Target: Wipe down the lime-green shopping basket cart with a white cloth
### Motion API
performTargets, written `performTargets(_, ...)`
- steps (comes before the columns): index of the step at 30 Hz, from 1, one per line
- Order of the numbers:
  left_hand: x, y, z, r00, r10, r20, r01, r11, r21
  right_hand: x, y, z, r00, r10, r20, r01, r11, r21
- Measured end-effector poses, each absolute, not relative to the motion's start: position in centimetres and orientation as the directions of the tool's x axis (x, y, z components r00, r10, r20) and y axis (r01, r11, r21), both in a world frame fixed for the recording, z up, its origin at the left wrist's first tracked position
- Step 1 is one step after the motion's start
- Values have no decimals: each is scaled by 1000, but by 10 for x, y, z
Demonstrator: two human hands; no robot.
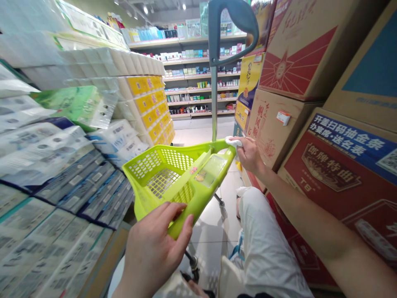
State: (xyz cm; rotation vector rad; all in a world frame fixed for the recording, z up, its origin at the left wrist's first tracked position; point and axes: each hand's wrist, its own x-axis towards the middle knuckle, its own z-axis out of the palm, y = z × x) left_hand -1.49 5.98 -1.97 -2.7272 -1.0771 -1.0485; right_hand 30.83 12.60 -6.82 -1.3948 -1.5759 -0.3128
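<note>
A lime-green plastic shopping basket (161,169) on wheels sits tilted in front of me, with a grey pull handle (231,25) rising on a metal pole. My left hand (155,248) grips the near corner of the basket's rim, thumb on top and fingers wrapped round it. At the far corner of the rim, my right hand (248,155) presses a small white cloth (233,142), fingers closed round it. The basket holds nothing that I can see. My knee in white trousers (263,244) shows below the right arm.
Stacked packs of tissue and toilet paper (62,165) fill shelves on the left. Large brown and red cardboard cartons (325,124) are piled close on the right. A narrow tiled aisle (198,132) runs ahead to stocked shelves (198,74) at the back.
</note>
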Motion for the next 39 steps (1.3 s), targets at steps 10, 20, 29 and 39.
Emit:
performTargets(10,-20,54,-22,541,590,599,616,-763,195,288,105,-66,-51,632,774,872,406,-274)
performTargets(20,-21,47,-22,542,579,609,611,-769,187,301,123,-58,-36,652,757,863,402,-305)
performTargets(29,-22,46,-21,539,582,609,600,-773,208,320,133,-38,-191,744,640,897,398,-195)
performTargets(39,-20,47,-22,538,601,592,624,-755,199,253,103,-22,-121,850,513,899,313,-307)
